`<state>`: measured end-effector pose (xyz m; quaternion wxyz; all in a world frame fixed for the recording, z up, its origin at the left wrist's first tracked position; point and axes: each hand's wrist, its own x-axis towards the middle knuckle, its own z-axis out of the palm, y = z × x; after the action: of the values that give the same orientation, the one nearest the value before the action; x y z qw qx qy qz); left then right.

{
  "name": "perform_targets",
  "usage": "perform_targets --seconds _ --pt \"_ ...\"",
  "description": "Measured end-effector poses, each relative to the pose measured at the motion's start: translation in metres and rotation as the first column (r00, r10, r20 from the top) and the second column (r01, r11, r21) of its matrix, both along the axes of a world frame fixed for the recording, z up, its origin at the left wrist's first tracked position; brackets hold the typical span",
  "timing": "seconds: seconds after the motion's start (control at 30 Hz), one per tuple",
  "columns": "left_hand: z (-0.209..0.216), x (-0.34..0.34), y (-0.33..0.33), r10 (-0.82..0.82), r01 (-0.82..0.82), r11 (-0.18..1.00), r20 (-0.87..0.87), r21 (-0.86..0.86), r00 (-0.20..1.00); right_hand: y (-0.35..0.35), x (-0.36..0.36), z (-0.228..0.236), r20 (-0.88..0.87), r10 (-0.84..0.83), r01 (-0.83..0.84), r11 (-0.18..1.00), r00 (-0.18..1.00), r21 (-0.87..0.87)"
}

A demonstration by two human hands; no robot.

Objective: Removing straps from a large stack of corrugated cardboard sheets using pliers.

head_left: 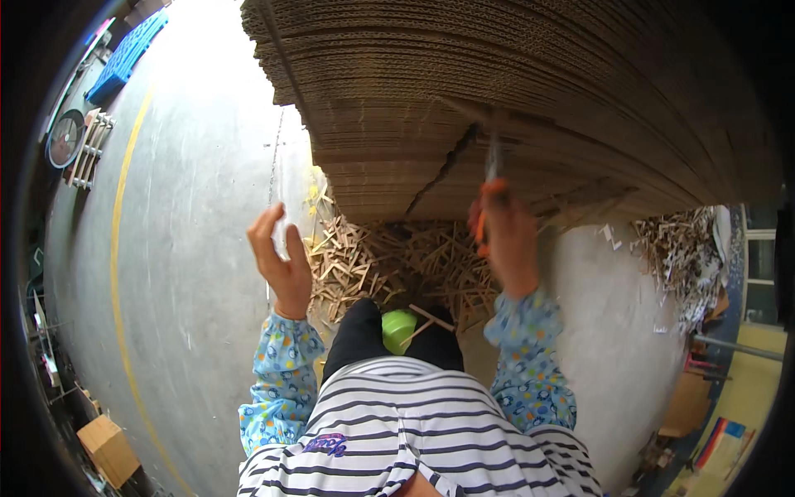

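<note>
1. Floor (199,248): grey, a curved yellow line along your left.
2. Stack of corrugated cardboard (389,83): brown, layered edges facing you, filling the upper middle and right; a dark, jagged gap slants across its lower part.
3. Cardboard scraps (348,261): loose narrow pieces, heaped under the stack's near edge, ahead of your knees.
4. Second scrap heap (675,261): well apart, at the far right.
5. Blue slatted item (128,56): upper left, beyond the yellow line.
6. Striped shirt (397,406): yours, white with dark stripes, above dark trousers (352,335).
7. Round fan (65,138): left edge, beside a pale rack.
8. Cardboard box (109,451): lower left.
9. Patterned sleeves (286,381): blue, on both your forearms.
10. Green object (399,331): between your thighs, partly hidden; kind not clear.
11. Your left hand (283,265): raised left of the stack, holding nothing, fingers loosely bent, thumb spread away.
12. Your right hand (511,248): motion-blurred, closed around the handle of the tool.
13. Orange-handled tool (495,176): metal end pointing away from you, before the stack, just right of the gap; contact cannot be told.
14. Cardboard strip (432,316): pale, lying over your right thigh.
</note>
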<state>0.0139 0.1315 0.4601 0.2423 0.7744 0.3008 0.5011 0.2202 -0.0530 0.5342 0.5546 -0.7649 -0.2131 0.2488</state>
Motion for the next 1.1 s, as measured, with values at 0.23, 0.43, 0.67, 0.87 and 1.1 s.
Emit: perform_targets --seconds 0.23,0.43,0.67,0.87,1.1 --pt "0.119 0.048 0.062 -0.148 0.046 0.854 0.157 0.518 0.976 -0.090 -0.118 -0.183 -0.283 0.270 -0.370 0.836 0.920 -0.405" --pt "0.174 0.127 0.076 -0.147 -0.019 0.678 0.161 0.734 0.976 -0.032 -0.016 -0.038 -0.022 0.000 -0.002 0.996 1.000 -0.086" --pt "0.171 0.173 0.072 0.039 -0.227 0.587 0.253 0.777 0.967 -0.007 0.032 0.012 0.214 -0.031 0.042 0.998 0.976 -0.044" --pt "0.169 0.168 0.072 0.097 -0.281 0.515 0.271 0.810 0.958 -0.008 0.033 -0.008 0.231 0.043 -0.060 0.996 0.972 0.069" --pt "0.171 0.159 0.079 0.185 -0.207 0.403 0.142 0.892 0.972 -0.052 0.011 -0.015 0.166 -0.012 0.020 0.999 0.986 -0.044"
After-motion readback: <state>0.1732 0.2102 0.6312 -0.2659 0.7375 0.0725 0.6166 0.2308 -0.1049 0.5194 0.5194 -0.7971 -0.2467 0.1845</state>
